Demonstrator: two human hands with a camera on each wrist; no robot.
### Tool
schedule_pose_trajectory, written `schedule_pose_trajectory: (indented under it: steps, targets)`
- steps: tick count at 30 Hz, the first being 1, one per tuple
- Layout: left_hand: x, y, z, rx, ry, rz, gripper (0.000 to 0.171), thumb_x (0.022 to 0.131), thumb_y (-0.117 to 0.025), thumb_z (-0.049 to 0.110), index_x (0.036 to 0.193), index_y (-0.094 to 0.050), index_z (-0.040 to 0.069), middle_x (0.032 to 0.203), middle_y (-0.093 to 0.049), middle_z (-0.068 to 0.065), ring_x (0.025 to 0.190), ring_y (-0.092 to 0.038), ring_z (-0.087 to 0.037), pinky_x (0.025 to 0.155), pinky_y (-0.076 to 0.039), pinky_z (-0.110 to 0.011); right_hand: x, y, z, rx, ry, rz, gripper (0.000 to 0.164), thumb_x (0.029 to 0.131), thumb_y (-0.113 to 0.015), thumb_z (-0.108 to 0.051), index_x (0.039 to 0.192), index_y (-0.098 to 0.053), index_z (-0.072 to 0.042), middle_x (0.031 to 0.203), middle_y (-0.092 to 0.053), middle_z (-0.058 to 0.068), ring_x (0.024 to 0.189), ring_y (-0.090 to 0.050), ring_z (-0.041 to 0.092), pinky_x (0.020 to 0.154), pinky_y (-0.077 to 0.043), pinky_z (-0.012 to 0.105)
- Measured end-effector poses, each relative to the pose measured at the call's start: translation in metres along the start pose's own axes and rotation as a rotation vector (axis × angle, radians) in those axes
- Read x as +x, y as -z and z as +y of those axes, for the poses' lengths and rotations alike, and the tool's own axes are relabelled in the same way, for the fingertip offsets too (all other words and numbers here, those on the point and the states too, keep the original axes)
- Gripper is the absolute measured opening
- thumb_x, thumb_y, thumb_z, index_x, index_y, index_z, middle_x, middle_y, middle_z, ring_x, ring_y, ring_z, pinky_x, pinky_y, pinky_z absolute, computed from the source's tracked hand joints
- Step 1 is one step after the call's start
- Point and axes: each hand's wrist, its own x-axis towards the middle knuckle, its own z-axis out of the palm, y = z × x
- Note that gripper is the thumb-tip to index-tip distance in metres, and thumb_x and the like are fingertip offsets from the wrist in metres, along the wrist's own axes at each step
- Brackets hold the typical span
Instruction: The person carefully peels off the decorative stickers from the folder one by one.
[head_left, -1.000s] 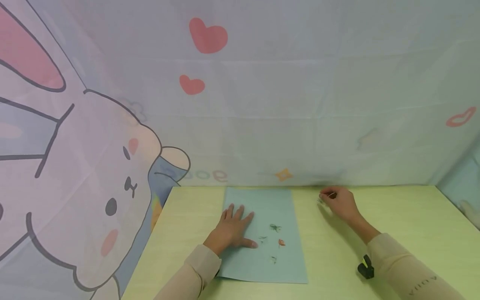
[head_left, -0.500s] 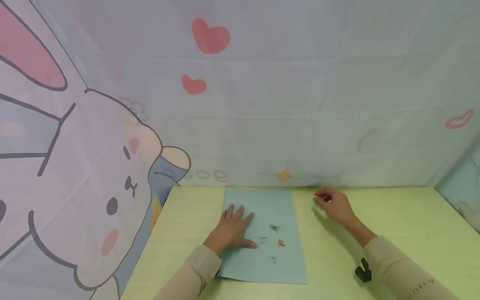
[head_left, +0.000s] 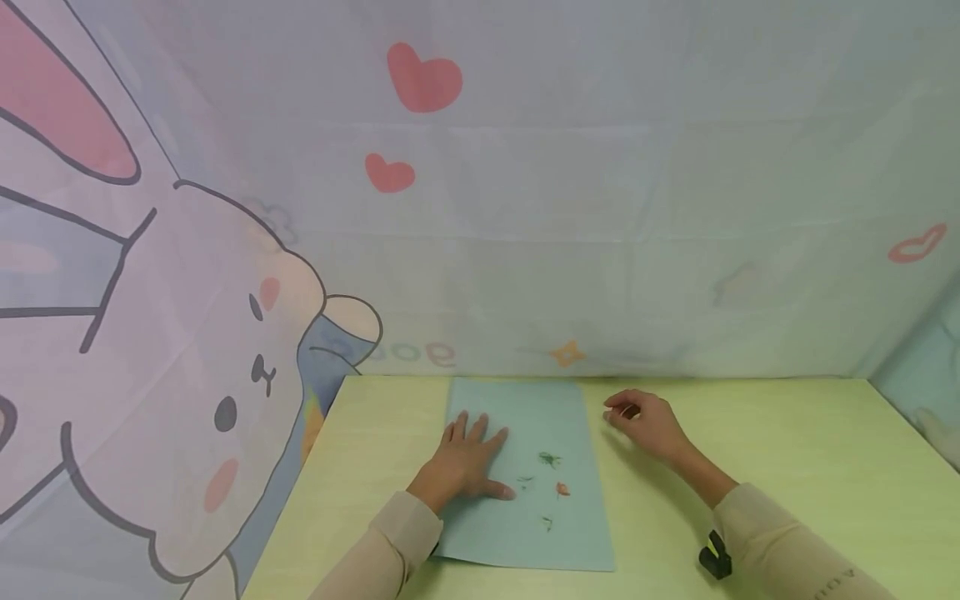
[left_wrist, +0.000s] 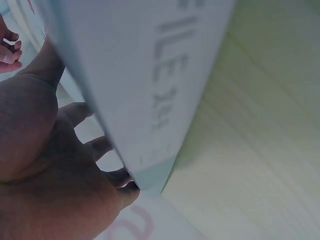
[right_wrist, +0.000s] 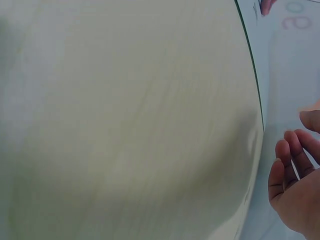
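Observation:
A light-blue file folder (head_left: 525, 408) lies flat on the table; the left wrist view shows its edge with printed letters reading "FILE". Several small dried plant pieces lie on it, among them a green sprig (head_left: 550, 460) and an orange one (head_left: 562, 490). My left hand (head_left: 465, 462) rests on the folder's left part with spread, straight fingers. Right of the folder's upper edge, my right hand (head_left: 641, 425) hovers, thumb and forefinger bent together at the tips. The small wispy piece seen at those fingertips earlier is too small or hidden to make out now.
The pale yellow table (head_left: 795, 467) extends on both sides of the folder. A cloth backdrop (head_left: 525, 250) with a cartoon rabbit and hearts rises behind the table's far edge. A black fixture (head_left: 716, 558) sits by the right sleeve.
My right hand has moved left and slightly nearer, toward the folder, with its fingertips still drawn together. The left hand and the plant pieces on the folder have stayed in place.

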Motion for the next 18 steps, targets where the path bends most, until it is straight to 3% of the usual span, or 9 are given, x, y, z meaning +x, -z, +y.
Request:
schedule_pose_trajectory:
  steps: [18]
  targets:
    - [-0.003, 0.000, -0.001, 0.028, -0.013, 0.012, 0.098, 0.087, -0.076, 0.067, 0.166, -0.040, 0.021, 0.173, -0.026, -0.017, 0.160, -0.014, -0.048, 0.126, -0.021, -0.059, 0.000, -0.033, -0.023, 0.031, 0.118, -0.095, 0.027, 0.099, -0.077, -0.013, 0.120, -0.075, 0.003, 0.102, -0.073, 0.004, 0.088, -0.067, 0.018, 0.069, -0.056, 0.029]
